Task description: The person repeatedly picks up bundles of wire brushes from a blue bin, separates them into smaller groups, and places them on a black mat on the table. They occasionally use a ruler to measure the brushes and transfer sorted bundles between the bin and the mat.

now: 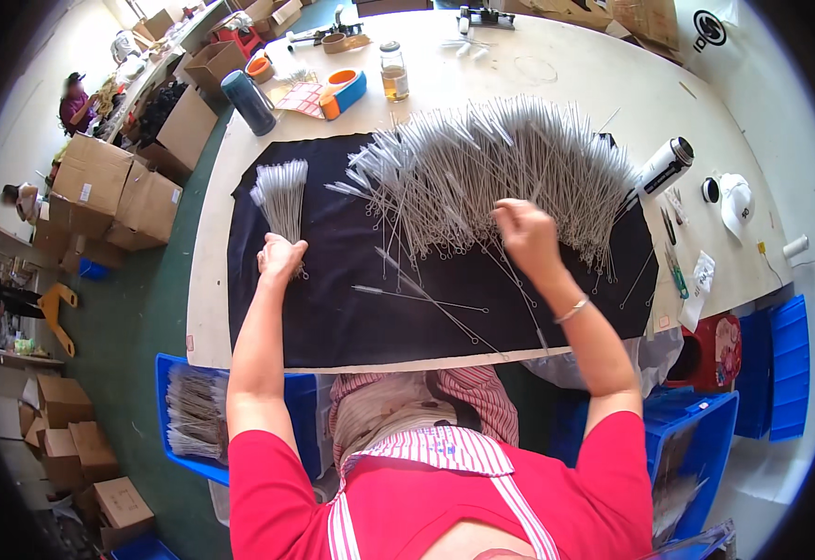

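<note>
My left hand point(279, 256) grips the wire stems of a bunch of thin white straw brushes point(280, 193) that fans upward over a black cloth point(333, 299). My right hand point(522, 233) is closed with pinched fingers at the lower edge of a large spread pile of the same brushes point(482, 168); whether it holds one I cannot tell. A few single brushes point(426, 301) lie loose on the cloth between my hands.
The cloth lies on a pale table point(612, 93) with a blue bottle point(248, 102), a white bottle point(661, 168), a jar point(392, 72) and tape rolls point(342, 91). Blue bins point(197, 411) stand at my sides. Cardboard boxes point(118, 187) and other people are at left.
</note>
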Demonstrator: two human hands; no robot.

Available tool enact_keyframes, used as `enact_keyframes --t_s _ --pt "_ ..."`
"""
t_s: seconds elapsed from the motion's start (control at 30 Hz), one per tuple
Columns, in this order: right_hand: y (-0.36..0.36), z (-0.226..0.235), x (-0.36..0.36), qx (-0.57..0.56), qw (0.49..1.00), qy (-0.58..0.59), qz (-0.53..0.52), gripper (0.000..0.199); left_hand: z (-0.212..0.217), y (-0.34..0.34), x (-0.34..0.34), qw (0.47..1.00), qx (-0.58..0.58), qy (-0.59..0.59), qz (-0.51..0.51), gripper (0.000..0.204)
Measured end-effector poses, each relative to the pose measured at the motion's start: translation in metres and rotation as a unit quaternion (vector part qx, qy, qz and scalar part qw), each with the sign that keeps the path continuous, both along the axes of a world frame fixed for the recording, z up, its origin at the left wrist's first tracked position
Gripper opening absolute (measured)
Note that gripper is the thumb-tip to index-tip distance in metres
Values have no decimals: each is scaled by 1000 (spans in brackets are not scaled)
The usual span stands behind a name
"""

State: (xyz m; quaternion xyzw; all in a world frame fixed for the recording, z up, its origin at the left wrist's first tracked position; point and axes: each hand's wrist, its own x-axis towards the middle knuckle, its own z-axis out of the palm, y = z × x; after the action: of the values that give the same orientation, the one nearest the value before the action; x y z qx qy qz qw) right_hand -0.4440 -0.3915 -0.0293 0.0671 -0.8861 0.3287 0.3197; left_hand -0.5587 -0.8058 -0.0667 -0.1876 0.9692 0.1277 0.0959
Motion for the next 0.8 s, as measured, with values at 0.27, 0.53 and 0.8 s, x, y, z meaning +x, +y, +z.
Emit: enact_keyframes --t_s 0.27,0.53,0.8 --pt "-85 2 -49 218 919 -231 -235 89 21 16 7 994 -104 -21 -19 89" --pt "-119 2 -70 278 894 -222 -271 54 33 22 25 990 -70 89 83 100" --pt "-115 -17 -92 270 867 -322 -267 74 6 -1 7 991 54 79 93 86"
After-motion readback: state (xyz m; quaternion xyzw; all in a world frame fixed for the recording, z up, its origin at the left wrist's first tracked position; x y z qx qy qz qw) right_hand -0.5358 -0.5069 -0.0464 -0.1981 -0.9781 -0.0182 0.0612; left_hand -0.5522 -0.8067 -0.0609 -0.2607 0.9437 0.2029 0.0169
